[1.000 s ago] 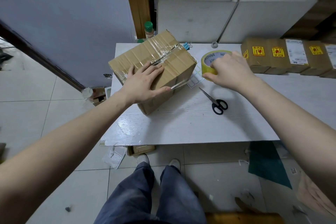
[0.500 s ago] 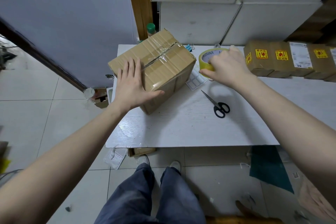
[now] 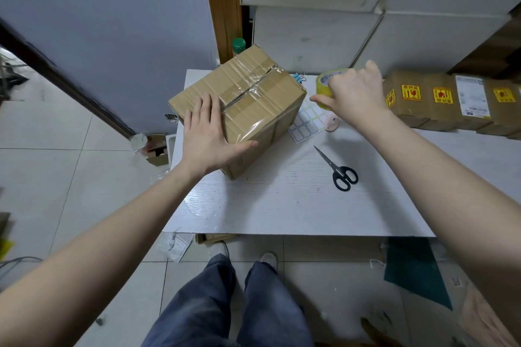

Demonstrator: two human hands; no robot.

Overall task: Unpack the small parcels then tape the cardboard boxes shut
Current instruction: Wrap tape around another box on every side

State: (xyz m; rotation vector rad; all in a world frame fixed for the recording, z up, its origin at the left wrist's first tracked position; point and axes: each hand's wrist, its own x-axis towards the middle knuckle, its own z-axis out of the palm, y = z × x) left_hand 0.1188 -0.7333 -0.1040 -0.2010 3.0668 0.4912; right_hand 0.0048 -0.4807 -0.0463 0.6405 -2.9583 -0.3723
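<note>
Head view: a white desk (image 3: 282, 205) carries a cardboard box (image 3: 253, 104) at its far left corner, turned at an angle so that one corner points to the near edge. Clear tape runs along the box's top seam and down its near side. The left hand (image 3: 210, 135) lies flat on the near left part of the box top, fingers straight and together, thumb spread out along the top edge of the near side. The right hand (image 3: 352, 96) grips a yellow tape roll (image 3: 324, 87) near the far edge of the desk, just right of the box, fingers curled over the roll and thumb against its side; whether the roll touches the desk cannot be told. Under that hand lie a sheet of white labels (image 3: 307, 124) and a small pink object (image 3: 332, 124). Black-handled scissors (image 3: 338, 169) lie closed toward the middle of the desk, well apart from both hands. A row of small parcels (image 3: 451, 104) with yellow stickers stands along the far right edge. A green-capped bottle (image 3: 238, 45) stands behind the box.
</note>
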